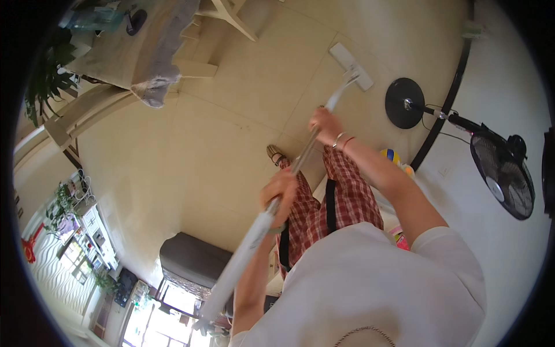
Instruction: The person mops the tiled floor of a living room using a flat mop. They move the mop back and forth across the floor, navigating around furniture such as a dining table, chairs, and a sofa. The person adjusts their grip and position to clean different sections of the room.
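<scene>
A long-handled flat mop [304,155] slants across the middle of the view, its pole partly metallic and partly white. My left hand [279,194] is closed round the pole just below its thick white upper section. Farther along, my right hand [326,126] grips the pole nearer the head; a bracelet and a red string circle that wrist. The white rectangular mop head [351,66] rests on the beige tiled floor [231,139] ahead of my feet. The pole's upper end runs back past my left side.
A black standing fan [502,173] with a round base [404,103] stands at the right by the white wall, its cord on the floor. A cloth-covered table [139,52] and wooden chair legs [231,17] are at upper left. A grey padded seat [193,259] lies at lower left.
</scene>
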`<state>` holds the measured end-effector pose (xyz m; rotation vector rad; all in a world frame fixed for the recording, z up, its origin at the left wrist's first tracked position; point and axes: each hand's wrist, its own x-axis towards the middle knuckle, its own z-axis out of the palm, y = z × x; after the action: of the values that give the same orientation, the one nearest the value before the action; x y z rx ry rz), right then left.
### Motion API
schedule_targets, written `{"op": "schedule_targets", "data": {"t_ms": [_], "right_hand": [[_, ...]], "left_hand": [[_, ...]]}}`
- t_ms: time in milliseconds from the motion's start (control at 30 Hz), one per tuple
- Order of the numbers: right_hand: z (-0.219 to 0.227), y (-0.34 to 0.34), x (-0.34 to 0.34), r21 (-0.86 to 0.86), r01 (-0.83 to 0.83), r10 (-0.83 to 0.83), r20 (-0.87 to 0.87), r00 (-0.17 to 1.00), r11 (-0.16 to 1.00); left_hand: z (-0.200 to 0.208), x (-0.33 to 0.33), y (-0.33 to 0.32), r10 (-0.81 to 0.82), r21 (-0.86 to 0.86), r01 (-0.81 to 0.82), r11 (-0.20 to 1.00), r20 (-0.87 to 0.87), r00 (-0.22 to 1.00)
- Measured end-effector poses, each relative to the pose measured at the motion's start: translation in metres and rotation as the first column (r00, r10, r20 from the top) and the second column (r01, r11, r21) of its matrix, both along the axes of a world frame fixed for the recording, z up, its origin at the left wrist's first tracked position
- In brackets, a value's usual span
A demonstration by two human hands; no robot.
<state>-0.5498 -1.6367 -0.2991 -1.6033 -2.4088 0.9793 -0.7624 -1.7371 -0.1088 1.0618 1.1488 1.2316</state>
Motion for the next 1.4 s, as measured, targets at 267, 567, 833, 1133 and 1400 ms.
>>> {"op": "schedule_targets", "data": {"t_ms": [267, 567, 833, 1133, 1400], "right_hand": [[0.078, -0.119, -0.255, -0.311, -0.116, 0.019, -0.297, 0.955, 0.943], [0.111, -0.112, -0.315, -0.294, -0.424, 0.313, -0.355, 0.881, 0.857], [0.082, -0.075, -0.164, -0.35, -0.261, 0.204, -0.192, 0.96, 0.9], [0.064, -0.098, 0.015, -0.345, 0.082, -0.107, -0.055, 0.993, 0.935], [0.039, -0.171, 0.113, -0.316, 0.199, -0.229, -0.06, 0.972, 0.928]], "left_hand": [[0.147, -0.188, -0.089, 0.032, -0.221, -0.132, 0.966, -0.404, 0.914], [0.152, -0.224, -0.11, 0.189, 0.027, -0.194, 0.981, -0.39, 0.901], [0.077, -0.12, -0.086, 0.238, 0.033, -0.236, 0.971, -0.137, 0.962], [0.052, 0.028, -0.061, -0.099, -0.021, 0.098, 0.995, -0.059, 0.993], [0.041, 0.106, -0.08, -0.26, -0.508, 0.205, 0.837, -0.04, 0.965]]}}
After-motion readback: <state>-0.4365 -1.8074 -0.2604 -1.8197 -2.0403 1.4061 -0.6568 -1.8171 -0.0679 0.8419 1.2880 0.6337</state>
